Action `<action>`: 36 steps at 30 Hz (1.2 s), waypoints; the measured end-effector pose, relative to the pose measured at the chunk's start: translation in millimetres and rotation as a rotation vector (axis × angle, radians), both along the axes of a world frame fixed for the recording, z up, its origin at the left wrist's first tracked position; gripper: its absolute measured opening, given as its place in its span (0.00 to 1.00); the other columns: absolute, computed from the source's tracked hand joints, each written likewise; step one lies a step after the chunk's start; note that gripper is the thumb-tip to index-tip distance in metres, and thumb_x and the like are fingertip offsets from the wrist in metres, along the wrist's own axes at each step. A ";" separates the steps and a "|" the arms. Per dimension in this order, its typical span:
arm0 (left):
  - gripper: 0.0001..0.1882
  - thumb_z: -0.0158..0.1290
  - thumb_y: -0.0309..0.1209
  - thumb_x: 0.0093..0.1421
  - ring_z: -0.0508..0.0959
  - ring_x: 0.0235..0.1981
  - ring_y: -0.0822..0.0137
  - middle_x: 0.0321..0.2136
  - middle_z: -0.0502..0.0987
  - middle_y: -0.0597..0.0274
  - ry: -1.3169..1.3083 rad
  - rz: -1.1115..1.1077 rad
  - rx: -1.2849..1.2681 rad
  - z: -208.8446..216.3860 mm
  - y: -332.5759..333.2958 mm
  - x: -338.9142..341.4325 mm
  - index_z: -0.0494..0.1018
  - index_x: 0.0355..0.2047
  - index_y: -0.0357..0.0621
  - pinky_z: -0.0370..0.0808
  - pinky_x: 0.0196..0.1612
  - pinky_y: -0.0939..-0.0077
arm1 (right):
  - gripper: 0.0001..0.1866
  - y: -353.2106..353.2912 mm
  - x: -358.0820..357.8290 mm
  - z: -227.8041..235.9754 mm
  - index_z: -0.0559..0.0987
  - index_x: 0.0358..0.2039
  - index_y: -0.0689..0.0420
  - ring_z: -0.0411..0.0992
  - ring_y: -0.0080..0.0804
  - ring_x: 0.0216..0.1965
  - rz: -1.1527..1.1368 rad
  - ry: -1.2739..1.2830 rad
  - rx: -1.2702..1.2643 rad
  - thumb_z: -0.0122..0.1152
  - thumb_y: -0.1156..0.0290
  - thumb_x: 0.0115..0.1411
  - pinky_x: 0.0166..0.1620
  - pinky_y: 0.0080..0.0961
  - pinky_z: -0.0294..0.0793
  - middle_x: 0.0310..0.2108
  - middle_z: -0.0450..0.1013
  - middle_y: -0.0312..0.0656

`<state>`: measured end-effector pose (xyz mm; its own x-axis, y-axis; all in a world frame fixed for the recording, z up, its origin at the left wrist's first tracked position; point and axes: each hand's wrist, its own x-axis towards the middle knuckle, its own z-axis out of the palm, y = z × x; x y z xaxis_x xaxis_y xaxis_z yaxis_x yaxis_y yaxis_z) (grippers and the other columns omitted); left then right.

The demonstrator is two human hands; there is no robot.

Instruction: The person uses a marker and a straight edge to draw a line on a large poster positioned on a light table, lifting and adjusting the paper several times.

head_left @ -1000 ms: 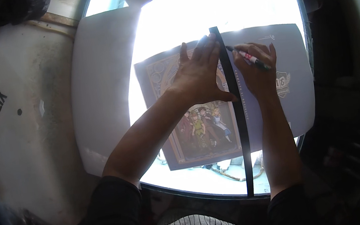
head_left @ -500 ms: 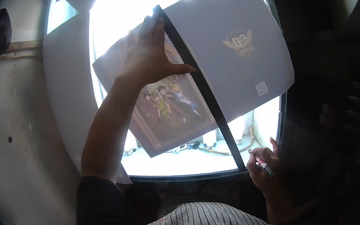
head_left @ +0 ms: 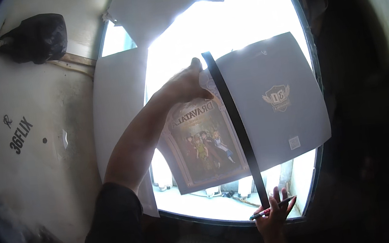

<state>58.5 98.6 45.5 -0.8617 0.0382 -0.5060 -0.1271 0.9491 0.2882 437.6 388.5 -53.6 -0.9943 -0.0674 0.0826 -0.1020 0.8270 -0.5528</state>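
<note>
Black straightedge across the book-cover sheet on the light table, we do best pressing it flat near the front edge, left hand spread at thumb and finger, right hand pinching the marker pen.

Backlit table, its glowing panel at the centre of the frame. A printed cover sheet lies at centre right, crossed by a black strip; a plain pale sheet overlaps the left edge, with further sheets along the top.
</note>
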 end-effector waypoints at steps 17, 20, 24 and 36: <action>0.37 0.38 0.61 0.67 0.62 0.66 0.48 0.67 0.60 0.54 0.575 -0.043 -0.523 -21.3 -38.3 -223.4 0.60 0.67 0.52 0.62 0.63 0.39 | 0.27 5.4 17.3 -0.3 0.74 0.55 0.56 0.60 0.51 0.65 0.019 -0.078 0.147 0.55 0.52 0.62 0.69 0.66 0.43 0.57 0.70 0.49; 0.37 0.39 0.59 0.67 0.63 0.67 0.48 0.65 0.64 0.47 0.574 -0.206 -0.459 5.6 -102.6 -249.3 0.58 0.68 0.49 0.59 0.68 0.51 | 0.39 -12.7 5.4 8.6 0.66 0.66 0.55 0.55 0.53 0.68 0.049 -0.324 0.053 0.59 0.48 0.59 0.70 0.62 0.36 0.65 0.64 0.47; 0.39 0.43 0.58 0.67 0.60 0.68 0.47 0.68 0.60 0.48 0.918 -0.168 0.072 -8.0 -97.9 -203.6 0.55 0.69 0.46 0.57 0.69 0.50 | 0.28 2.8 8.4 3.7 0.62 0.62 0.52 0.56 0.57 0.68 -0.121 -0.175 0.041 0.55 0.70 0.61 0.67 0.73 0.40 0.66 0.60 0.54; 0.46 0.47 0.59 0.63 0.41 0.74 0.44 0.72 0.45 0.44 0.355 -0.035 -0.609 -72.9 -172.3 317.9 0.48 0.72 0.43 0.35 0.71 0.38 | 0.35 52.1 -37.5 27.6 0.59 0.67 0.61 0.68 0.50 0.61 -0.382 -0.185 0.289 0.62 0.66 0.64 0.55 0.45 0.75 0.65 0.62 0.56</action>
